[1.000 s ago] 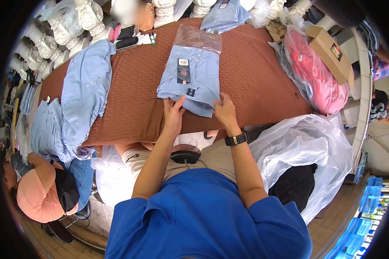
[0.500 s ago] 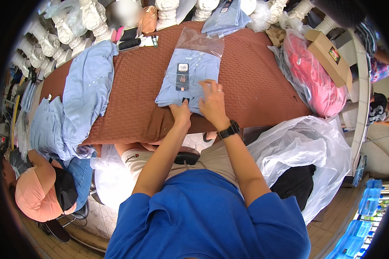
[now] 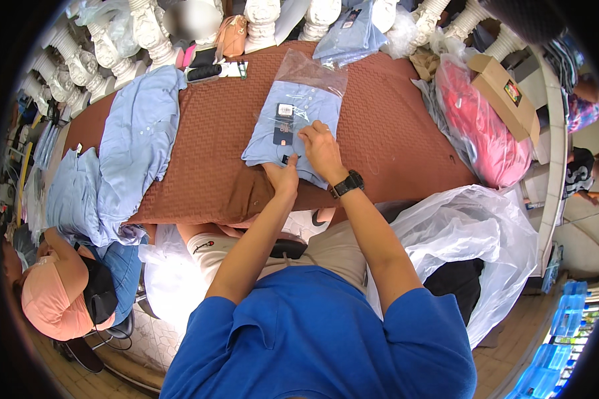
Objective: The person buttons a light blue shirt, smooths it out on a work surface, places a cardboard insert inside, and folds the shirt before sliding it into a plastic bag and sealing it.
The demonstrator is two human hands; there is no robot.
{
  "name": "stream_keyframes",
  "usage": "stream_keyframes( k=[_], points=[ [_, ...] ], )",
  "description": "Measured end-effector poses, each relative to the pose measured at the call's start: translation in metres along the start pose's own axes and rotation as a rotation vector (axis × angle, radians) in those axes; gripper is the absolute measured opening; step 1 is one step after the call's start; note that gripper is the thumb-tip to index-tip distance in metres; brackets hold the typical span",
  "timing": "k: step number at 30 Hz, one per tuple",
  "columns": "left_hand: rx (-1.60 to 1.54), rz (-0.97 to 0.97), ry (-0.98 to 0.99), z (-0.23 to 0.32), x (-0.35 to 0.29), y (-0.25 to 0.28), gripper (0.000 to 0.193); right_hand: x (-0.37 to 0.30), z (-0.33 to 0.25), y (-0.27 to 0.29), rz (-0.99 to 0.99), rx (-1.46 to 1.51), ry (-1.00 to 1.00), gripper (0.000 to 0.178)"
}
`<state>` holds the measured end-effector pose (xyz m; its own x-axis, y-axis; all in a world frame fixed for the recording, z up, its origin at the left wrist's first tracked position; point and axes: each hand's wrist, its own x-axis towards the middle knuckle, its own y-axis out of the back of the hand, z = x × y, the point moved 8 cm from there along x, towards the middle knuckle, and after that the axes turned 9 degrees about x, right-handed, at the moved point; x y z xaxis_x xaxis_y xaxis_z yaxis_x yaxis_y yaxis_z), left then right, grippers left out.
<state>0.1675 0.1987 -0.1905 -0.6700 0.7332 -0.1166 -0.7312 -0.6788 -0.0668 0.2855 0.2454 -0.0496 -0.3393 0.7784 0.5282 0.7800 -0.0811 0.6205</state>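
A folded light blue shirt (image 3: 316,110) lies on the brown-covered table, inside a clear plastic bag (image 3: 311,68) whose loose end extends past the shirt on the far side. A dark hang tag (image 3: 283,123) with a white label shows on its front. My left hand (image 3: 284,177) grips the shirt's near edge, thumb on top by a small black label, its other fingers mostly hidden. Over the shirt's right half, my right hand (image 3: 322,149) has curled, pinched fingers near the tag. Whether they hold the plastic or anything else cannot be made out.
More blue shirts (image 3: 140,126) lie on the brown table cover (image 3: 209,133) at left, beside a seated person (image 3: 60,286). Another bagged shirt (image 3: 349,36) sits at the back. Pink bagged clothing (image 3: 479,120), a cardboard box (image 3: 506,93) and a large plastic bag (image 3: 459,226) are at right.
My right hand has gone from spread fingers on the shirt to curled, pinched ones, a little nearer the tag. My left hand keeps its hold on the near edge.
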Motion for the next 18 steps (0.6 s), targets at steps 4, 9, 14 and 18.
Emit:
stream_keyframes(
  k=[4, 9, 14, 18],
  points=[
    [0.019, -0.052, 0.055, 0.002, -0.001, -0.006, 0.089, 0.003, -0.001, 0.001, -0.050, -0.029, 0.058, 0.008],
    [-0.114, -0.199, 0.090, -0.013, 0.006, -0.013, 0.088, -0.004, -0.015, -0.004, -0.089, -0.143, 0.131, 0.013],
    [-0.259, -0.270, 0.037, 0.002, 0.011, -0.025, 0.081, -0.005, -0.033, 0.000, -0.054, -0.176, 0.238, 0.017],
    [-0.366, -0.338, 0.134, 0.024, 0.005, -0.034, 0.081, -0.003, -0.040, 0.008, -0.042, -0.202, 0.260, 0.017]
  ],
)
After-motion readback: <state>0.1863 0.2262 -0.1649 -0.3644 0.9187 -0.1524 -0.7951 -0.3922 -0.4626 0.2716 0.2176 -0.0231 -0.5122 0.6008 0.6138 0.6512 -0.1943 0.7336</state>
